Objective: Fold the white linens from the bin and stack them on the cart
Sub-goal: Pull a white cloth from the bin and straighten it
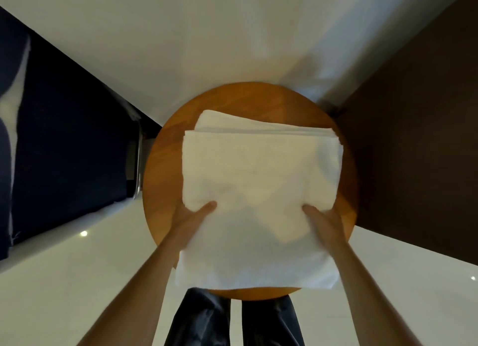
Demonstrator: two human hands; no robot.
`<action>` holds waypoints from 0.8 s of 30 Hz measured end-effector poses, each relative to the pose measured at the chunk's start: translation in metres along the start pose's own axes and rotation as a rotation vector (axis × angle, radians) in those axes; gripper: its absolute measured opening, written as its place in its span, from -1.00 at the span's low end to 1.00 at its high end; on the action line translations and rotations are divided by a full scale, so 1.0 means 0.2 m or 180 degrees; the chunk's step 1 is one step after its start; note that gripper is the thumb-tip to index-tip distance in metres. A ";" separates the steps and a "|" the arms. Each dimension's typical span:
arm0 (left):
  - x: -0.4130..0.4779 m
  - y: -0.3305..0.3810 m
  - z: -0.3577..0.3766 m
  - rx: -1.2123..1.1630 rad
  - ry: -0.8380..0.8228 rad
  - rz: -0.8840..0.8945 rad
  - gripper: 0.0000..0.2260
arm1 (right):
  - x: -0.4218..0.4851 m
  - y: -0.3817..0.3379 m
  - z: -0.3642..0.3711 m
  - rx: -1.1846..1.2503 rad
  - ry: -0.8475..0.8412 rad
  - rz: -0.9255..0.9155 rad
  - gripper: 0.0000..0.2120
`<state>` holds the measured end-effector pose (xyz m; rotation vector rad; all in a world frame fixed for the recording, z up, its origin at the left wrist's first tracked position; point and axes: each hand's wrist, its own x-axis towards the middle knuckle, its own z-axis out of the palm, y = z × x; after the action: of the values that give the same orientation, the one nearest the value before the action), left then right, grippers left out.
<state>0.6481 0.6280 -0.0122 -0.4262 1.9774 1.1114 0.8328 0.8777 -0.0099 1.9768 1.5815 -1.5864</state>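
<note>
A folded white linen [258, 180] lies across a round wooden table top [165, 164], its near part hanging toward me past the front edge. Under its far edge shows another folded white linen [232, 120]. My left hand [191, 221] grips the top linen's left side, thumb on top and fingers hidden beneath the cloth. On the right side my right hand [323, 224] holds it the same way, thumb over the fabric.
A dark blue bin or cart side [64, 139] with a metal frame [138, 164] stands to the left, white cloth showing along it. A white wall is behind, a dark brown wall [413, 139] to the right. Glossy white floor lies around my dark trouser legs [232, 322].
</note>
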 end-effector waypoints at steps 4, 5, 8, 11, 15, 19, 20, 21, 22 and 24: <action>0.03 0.07 -0.03 -0.0141 -0.0311 -0.0192 -0.61 | 0.08 -0.09 -0.09 0.0202 -0.0697 0.0308 -0.38; 0.02 0.08 -0.04 -0.0193 -0.0351 -0.0269 -0.68 | 0.07 -0.10 -0.10 0.0187 -0.0809 0.0323 -0.44; 0.00 0.09 -0.04 -0.0341 -0.0353 -0.0349 -0.70 | 0.01 -0.10 -0.12 0.0337 -0.0752 0.0236 -0.73; -0.06 0.11 -0.06 -0.0381 -0.0302 -0.0282 -0.70 | -0.08 -0.10 -0.13 0.0418 -0.0874 0.0206 -0.71; -0.18 0.14 -0.07 -0.0312 -0.0300 -0.0240 -0.68 | -0.20 -0.11 -0.16 0.0527 -0.0768 0.0178 -0.70; -0.36 0.17 -0.03 -0.0169 -0.0214 -0.0141 -0.18 | -0.41 -0.18 -0.16 0.0631 -0.0459 -0.0140 -0.59; -0.41 0.17 -0.02 -0.0120 -0.0179 -0.0094 -0.13 | -0.45 -0.18 -0.16 0.0581 -0.0360 -0.0227 -0.50; -0.48 0.18 -0.01 -0.0122 -0.0134 -0.0043 -0.15 | -0.51 -0.19 -0.17 0.0500 -0.0272 -0.0321 -0.40; -0.54 0.17 0.00 -0.0158 -0.0072 -0.0011 -0.13 | -0.55 -0.20 -0.17 0.0409 -0.0215 -0.0403 -0.33; -0.64 0.16 0.00 -0.0208 0.0057 -0.0098 0.02 | -0.64 -0.20 -0.21 0.0221 -0.0164 -0.0482 -0.27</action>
<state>0.7073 0.6346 0.1064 -0.5010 1.9478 1.1589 0.8423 0.8445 0.1258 1.8726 1.7150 -1.7557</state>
